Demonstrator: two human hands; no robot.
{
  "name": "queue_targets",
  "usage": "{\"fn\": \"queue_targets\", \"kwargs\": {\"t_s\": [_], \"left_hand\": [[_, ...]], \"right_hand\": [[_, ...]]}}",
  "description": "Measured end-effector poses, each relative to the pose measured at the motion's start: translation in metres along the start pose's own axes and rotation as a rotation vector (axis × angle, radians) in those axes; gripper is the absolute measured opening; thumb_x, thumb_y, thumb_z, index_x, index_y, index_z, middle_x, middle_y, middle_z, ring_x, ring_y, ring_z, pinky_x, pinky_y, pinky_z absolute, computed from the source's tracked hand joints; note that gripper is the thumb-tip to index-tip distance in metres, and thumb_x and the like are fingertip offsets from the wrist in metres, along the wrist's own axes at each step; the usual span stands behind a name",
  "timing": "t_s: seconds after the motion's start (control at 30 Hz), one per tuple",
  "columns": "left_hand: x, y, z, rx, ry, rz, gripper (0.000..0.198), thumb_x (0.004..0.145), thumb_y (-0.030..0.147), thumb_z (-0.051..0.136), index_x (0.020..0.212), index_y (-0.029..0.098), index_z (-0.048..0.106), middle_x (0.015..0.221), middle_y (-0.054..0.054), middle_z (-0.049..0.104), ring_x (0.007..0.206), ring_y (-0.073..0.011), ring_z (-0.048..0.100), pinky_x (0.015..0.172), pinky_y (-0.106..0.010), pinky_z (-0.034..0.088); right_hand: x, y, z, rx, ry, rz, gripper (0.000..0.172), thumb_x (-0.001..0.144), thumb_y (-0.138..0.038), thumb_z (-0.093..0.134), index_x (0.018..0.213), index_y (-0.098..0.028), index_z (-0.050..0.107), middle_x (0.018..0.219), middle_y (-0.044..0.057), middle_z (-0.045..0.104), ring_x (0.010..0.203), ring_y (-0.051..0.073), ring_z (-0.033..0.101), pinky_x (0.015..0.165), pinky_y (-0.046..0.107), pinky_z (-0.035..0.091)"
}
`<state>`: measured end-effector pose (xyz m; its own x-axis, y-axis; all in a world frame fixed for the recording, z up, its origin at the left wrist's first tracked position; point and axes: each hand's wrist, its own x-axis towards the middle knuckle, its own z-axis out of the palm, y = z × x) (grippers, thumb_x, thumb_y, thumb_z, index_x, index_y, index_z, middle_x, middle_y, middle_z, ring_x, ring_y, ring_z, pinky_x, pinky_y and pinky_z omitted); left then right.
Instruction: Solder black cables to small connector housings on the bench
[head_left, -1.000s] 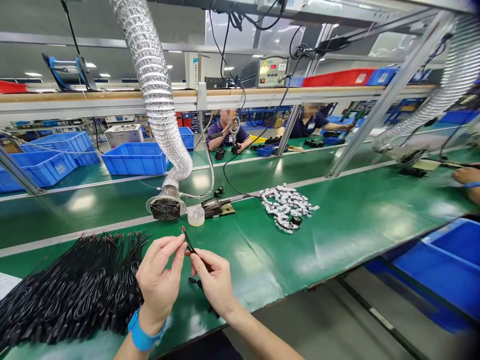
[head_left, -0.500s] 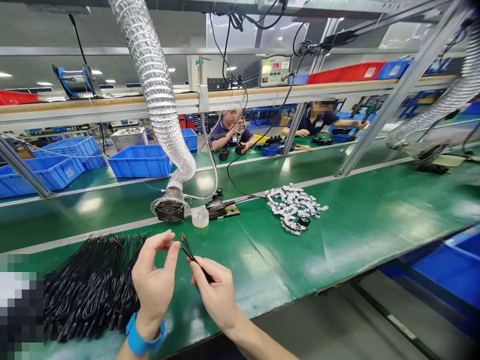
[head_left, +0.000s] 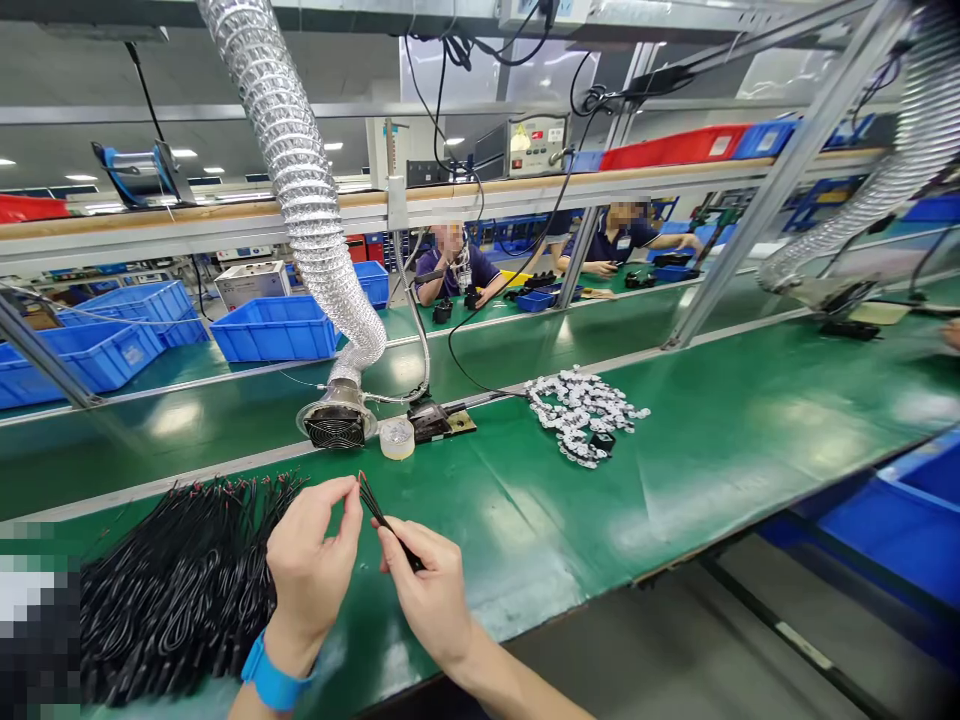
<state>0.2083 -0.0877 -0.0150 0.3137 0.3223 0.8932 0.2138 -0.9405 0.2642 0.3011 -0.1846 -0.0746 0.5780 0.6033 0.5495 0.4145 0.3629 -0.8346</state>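
Observation:
A few black cables (head_left: pixel 373 503) with reddish wire ends are gripped in my right hand (head_left: pixel 429 580), their tips pointing up and left. My left hand (head_left: pixel 315 550), with a blue band on its wrist, pinches at the reddish ends, thumb and forefinger together. Left of my hands lies a large pile of coiled black cables (head_left: pixel 180 590), its thin wire ends toward the back of the green bench (head_left: pixel 510 540). The rest of the held cables is hidden by my right palm.
A fume duct with a fan (head_left: pixel 336 428), a roll of clear tape (head_left: pixel 397 439) and a black tool on a small plate (head_left: pixel 435 420) stand behind my hands. White small parts (head_left: pixel 581 410) lie to the right. Blue bins (head_left: pixel 276 328) and two co-workers are across the bench.
My left thumb and forefinger have closed on the cables' reddish ends, where they were apart before. My right hand keeps its hold. A person's hand has appeared at the far right edge.

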Motion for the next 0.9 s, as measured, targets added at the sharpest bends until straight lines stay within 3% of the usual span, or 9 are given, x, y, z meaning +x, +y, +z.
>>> {"fn": "queue_targets", "kwargs": {"t_s": [0.13, 0.3, 0.53, 0.77, 0.9], "left_hand": [[0.010, 0.001, -0.001, -0.013, -0.033, -0.054, 0.026, 0.088, 0.018, 0.071, 0.114, 0.020, 0.069, 0.102, -0.005, 0.074, 0.088, -0.0168, 0.070, 0.084, -0.030, 0.056], [0.011, -0.001, 0.001, 0.056, -0.055, 0.054, 0.015, 0.087, 0.014, 0.073, 0.101, 0.021, 0.073, 0.099, -0.004, 0.074, 0.089, -0.0167, 0.070, 0.086, -0.030, 0.055], [0.008, -0.012, 0.003, 0.401, -0.063, 0.415, 0.040, 0.080, 0.013, 0.080, 0.118, 0.017, 0.069, 0.116, -0.010, 0.074, 0.085, -0.0224, 0.071, 0.078, -0.035, 0.053], [0.013, -0.009, 0.011, 0.197, -0.039, 0.198, 0.027, 0.081, 0.012, 0.078, 0.107, 0.019, 0.072, 0.104, -0.006, 0.076, 0.090, -0.0197, 0.072, 0.088, -0.032, 0.054], [0.015, -0.010, 0.013, 0.212, -0.049, 0.239, 0.025, 0.081, 0.012, 0.079, 0.104, 0.019, 0.072, 0.102, -0.005, 0.076, 0.086, -0.0192, 0.072, 0.085, -0.032, 0.054]], "right_hand": [[0.001, -0.002, 0.001, -0.106, 0.022, -0.094, 0.028, 0.102, -0.023, 0.049, 0.085, -0.018, 0.071, 0.062, 0.001, 0.058, 0.054, 0.013, 0.052, 0.055, 0.026, 0.041], [0.003, -0.001, 0.001, -0.260, 0.035, -0.191, 0.027, 0.102, -0.018, 0.045, 0.097, -0.017, 0.072, 0.061, 0.001, 0.056, 0.053, 0.014, 0.049, 0.053, 0.028, 0.037], [0.003, 0.004, -0.002, -0.390, 0.037, -0.274, 0.027, 0.101, -0.013, 0.044, 0.109, -0.012, 0.069, 0.066, 0.004, 0.060, 0.055, 0.015, 0.053, 0.055, 0.029, 0.037], [0.008, 0.007, -0.007, -0.492, 0.066, -0.362, 0.025, 0.100, -0.012, 0.046, 0.115, -0.010, 0.066, 0.068, 0.005, 0.064, 0.054, 0.016, 0.057, 0.053, 0.031, 0.038], [0.011, 0.010, -0.009, -0.534, 0.075, -0.363, 0.025, 0.101, -0.014, 0.046, 0.116, -0.011, 0.066, 0.068, 0.005, 0.065, 0.054, 0.017, 0.058, 0.053, 0.031, 0.041]]}}
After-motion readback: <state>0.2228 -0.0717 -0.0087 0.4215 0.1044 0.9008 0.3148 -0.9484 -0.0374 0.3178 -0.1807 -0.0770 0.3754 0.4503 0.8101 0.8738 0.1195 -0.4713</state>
